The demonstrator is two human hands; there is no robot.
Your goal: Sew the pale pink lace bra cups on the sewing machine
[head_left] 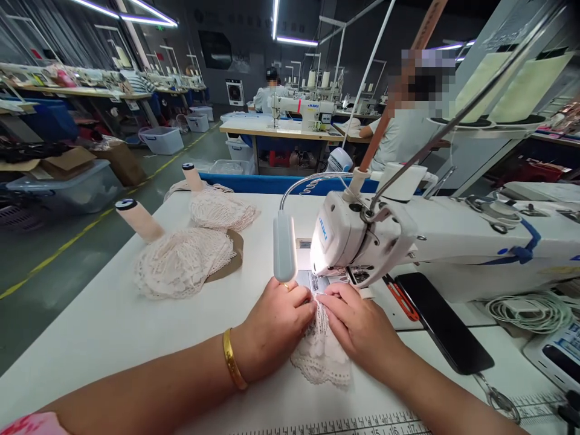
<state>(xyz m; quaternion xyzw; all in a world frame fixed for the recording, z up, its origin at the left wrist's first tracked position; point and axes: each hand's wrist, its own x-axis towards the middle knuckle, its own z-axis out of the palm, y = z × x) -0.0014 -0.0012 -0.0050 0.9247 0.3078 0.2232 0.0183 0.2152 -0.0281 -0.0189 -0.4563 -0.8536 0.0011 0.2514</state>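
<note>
A piece of pale lace fabric lies under the needle area of a white sewing machine, its scalloped end spread toward me. My left hand, with a gold bangle at the wrist, pinches the lace's left side just in front of the presser foot. From the other side, my right hand grips the lace between thumb and fingers, its fingertips almost meeting those of the left. The fingers partly cover the lace near the foot. A small lamp hangs just above my left hand.
Two heaps of lace lie at left beside thread cones. A phone and red-handled thread snips lie right of my right hand. A printed ruler runs along the front edge. Two people sit at machines beyond.
</note>
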